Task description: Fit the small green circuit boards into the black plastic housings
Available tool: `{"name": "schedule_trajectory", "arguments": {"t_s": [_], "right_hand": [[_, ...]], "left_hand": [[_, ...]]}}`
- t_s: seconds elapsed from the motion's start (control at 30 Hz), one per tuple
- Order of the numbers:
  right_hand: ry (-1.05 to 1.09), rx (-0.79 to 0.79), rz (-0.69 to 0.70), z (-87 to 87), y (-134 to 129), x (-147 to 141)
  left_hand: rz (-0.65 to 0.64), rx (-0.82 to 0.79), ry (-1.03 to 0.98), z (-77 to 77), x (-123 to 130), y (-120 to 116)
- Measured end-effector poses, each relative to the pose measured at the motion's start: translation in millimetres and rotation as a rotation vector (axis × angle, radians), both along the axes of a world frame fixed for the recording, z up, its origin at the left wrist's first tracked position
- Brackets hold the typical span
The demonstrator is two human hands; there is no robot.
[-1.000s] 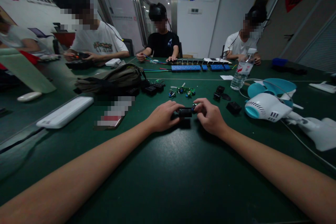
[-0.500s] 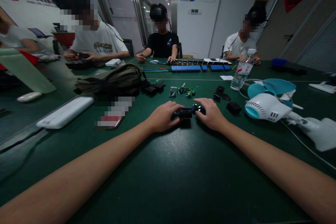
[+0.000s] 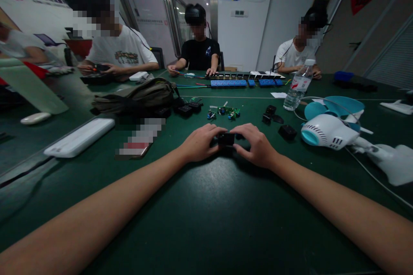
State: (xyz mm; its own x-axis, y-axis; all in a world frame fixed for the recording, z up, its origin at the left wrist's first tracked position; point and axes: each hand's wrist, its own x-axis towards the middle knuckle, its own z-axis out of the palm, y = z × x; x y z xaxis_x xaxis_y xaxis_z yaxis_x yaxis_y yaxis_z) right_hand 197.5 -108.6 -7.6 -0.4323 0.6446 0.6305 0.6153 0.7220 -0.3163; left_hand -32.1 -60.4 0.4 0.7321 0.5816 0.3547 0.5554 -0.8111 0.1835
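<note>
My left hand (image 3: 200, 142) pinches the left end of a small black plastic housing (image 3: 226, 139), fingers on top and thumb below, just over the green table (image 3: 206, 215). At the other end, the fingertips and thumb of my right hand (image 3: 257, 145) close on the housing's right edge. No circuit board shows between my hands; the inside of the housing is hidden. Just beyond lie several small green circuit boards (image 3: 234, 114) with blue parts. Black plastic pieces (image 3: 270, 115) and a black block (image 3: 287, 132) rest to the right of my right hand.
To the right stand a white and teal fan (image 3: 329, 131) and a water bottle (image 3: 297, 88). A dark bag (image 3: 138, 96), a phone (image 3: 140, 139) and a white power strip (image 3: 80, 137) lie leftward. Across the table, people work near a row of blue modules (image 3: 228, 83).
The small green circuit board in my right hand has gone from sight. My right hand has moved left against the black housing, which now shows a broader face.
</note>
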Motion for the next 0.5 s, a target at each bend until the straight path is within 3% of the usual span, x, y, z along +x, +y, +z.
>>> {"name": "schedule_trajectory", "arguments": {"t_s": [0.27,0.5], "right_hand": [[-0.027,0.1,0.075,-1.6,-0.2,-0.8],[-0.004,-0.02,0.013,-2.7,0.8,-0.5]], "left_hand": [[-0.025,-0.007,0.0,1.6,-0.2,-0.9],[-0.059,0.031,-0.047,2.6,-0.3,-2.3]]}}
